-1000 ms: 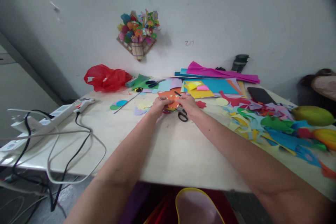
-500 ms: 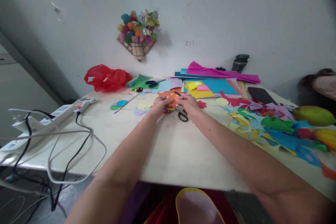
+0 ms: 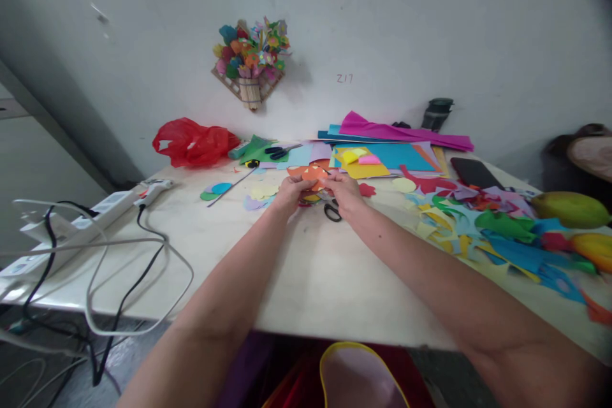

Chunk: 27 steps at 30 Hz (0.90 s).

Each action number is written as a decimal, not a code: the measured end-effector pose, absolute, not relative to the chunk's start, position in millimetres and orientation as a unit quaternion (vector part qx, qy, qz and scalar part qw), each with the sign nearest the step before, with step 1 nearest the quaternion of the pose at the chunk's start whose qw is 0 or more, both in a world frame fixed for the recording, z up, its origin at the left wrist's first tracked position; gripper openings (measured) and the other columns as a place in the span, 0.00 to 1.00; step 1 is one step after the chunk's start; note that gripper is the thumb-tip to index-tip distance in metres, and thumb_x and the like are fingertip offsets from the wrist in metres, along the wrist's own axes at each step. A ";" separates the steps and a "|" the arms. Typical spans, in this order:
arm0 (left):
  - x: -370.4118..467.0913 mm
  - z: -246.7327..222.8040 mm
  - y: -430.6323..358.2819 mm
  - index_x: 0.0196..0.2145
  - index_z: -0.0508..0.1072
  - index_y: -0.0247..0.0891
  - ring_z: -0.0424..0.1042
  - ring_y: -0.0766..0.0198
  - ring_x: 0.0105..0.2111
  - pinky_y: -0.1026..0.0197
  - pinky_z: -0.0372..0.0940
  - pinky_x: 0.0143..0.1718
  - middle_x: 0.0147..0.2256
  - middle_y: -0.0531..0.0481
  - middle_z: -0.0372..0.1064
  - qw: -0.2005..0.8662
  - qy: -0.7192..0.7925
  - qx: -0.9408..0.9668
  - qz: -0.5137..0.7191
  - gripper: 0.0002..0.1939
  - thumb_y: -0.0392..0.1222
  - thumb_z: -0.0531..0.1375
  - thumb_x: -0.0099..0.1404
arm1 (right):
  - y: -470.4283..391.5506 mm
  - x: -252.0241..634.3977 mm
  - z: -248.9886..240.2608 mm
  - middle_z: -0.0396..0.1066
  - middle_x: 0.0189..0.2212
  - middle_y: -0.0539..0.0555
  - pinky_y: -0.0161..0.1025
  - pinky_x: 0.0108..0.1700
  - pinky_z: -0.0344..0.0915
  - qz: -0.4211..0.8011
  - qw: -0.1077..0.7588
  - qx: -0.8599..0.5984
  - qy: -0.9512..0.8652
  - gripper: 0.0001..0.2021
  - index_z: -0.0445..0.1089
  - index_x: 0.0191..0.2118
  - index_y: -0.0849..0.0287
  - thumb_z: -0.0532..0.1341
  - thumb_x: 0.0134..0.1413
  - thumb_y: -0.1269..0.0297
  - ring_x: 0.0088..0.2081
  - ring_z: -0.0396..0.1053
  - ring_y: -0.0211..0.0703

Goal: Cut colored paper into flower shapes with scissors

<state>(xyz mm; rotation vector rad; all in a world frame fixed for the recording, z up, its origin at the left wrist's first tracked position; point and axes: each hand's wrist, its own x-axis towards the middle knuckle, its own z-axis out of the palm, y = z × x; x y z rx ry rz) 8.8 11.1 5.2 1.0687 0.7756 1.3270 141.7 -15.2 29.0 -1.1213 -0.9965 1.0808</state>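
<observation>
An orange paper piece [image 3: 313, 173] with small pale marks is held between my two hands over the far middle of the table. My left hand [image 3: 292, 192] pinches its left side, thumb on top. My right hand [image 3: 345, 191] has its fingers closed at the right side of the same paper; a thin dark object, mostly hidden, shows at those fingertips. Just below my right hand, the black handle loop of scissors [image 3: 333, 211] rests on the table. Colored cut papers lie partly hidden under my hands. A red paper flower [image 3: 367, 190] lies right of my right hand.
Paper scraps [image 3: 507, 248] and a phone-like black slab [image 3: 475, 173] lie at the right. Colored sheets [image 3: 401, 158] are stacked behind my hands. A red plastic bag [image 3: 194, 143], dark-handled scissors [image 3: 277, 152] and a power strip [image 3: 71, 236] with cables are at the left.
The dark stick-like object at my right fingertips showed clearly over the orange paper before and is now mostly out of sight. Both hands have stayed in nearly the same place.
</observation>
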 end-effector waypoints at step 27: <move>-17.8 4.2 17.8 0.23 0.75 0.35 0.74 0.63 0.26 0.59 0.69 0.34 0.25 0.49 0.75 0.541 0.381 0.412 0.627 0.11 0.37 0.69 0.40 | -23.0 171.2 61.9 0.75 0.50 0.66 0.45 0.45 0.66 -0.001 -0.088 -0.596 -0.798 0.20 0.75 0.51 0.60 0.61 0.54 0.58 0.51 0.72 0.59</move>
